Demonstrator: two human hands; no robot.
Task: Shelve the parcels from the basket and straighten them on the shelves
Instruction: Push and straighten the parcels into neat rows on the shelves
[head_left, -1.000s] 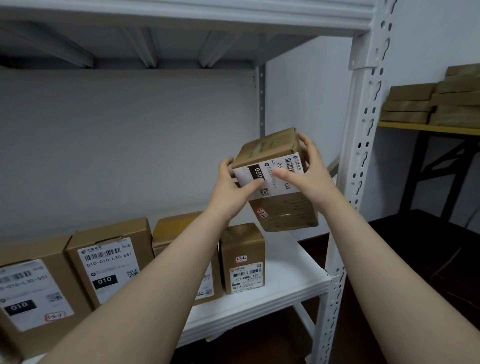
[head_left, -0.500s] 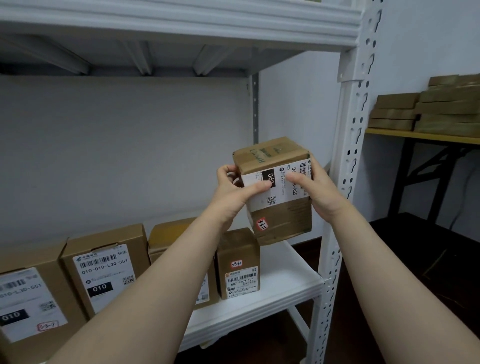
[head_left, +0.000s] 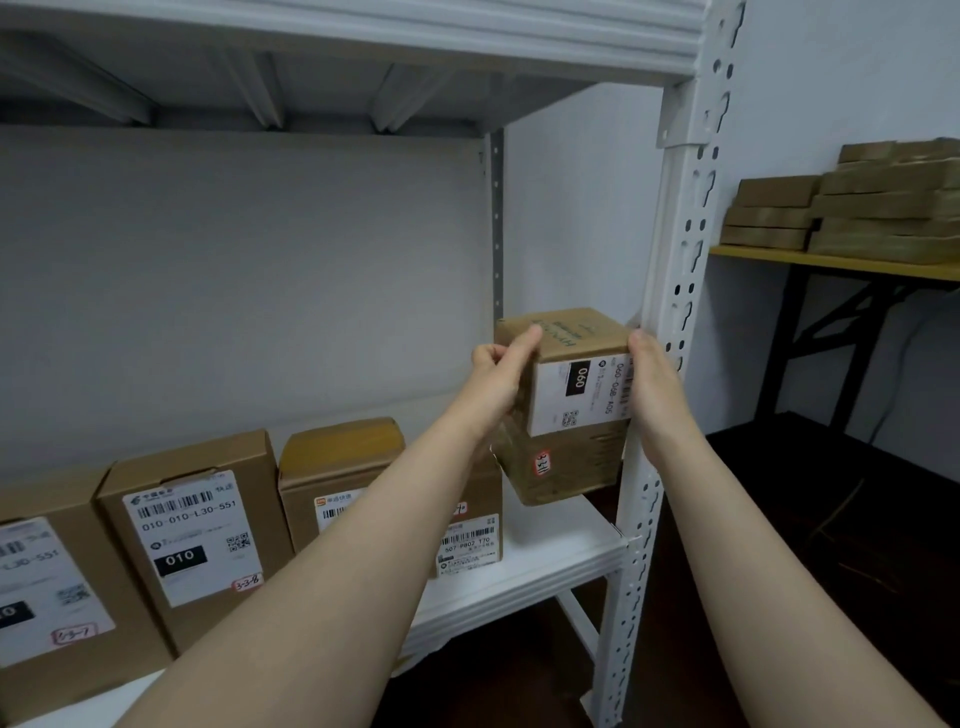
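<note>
Parcel (head_left: 569, 400) | between left hand (head_left: 498, 374), right hand (head_left: 652, 384) | above shelf (head_left: 561, 545)

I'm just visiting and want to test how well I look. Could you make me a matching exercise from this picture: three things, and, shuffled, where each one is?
Things
1. parcel marked 060
2. parcel marked 010
3. flat boxes

Places
A. stacked on the yellow table
B. gripped between the left hand and the right hand
C. standing on the white shelf

Pairs: 1-B, 2-C, 3-A
</note>
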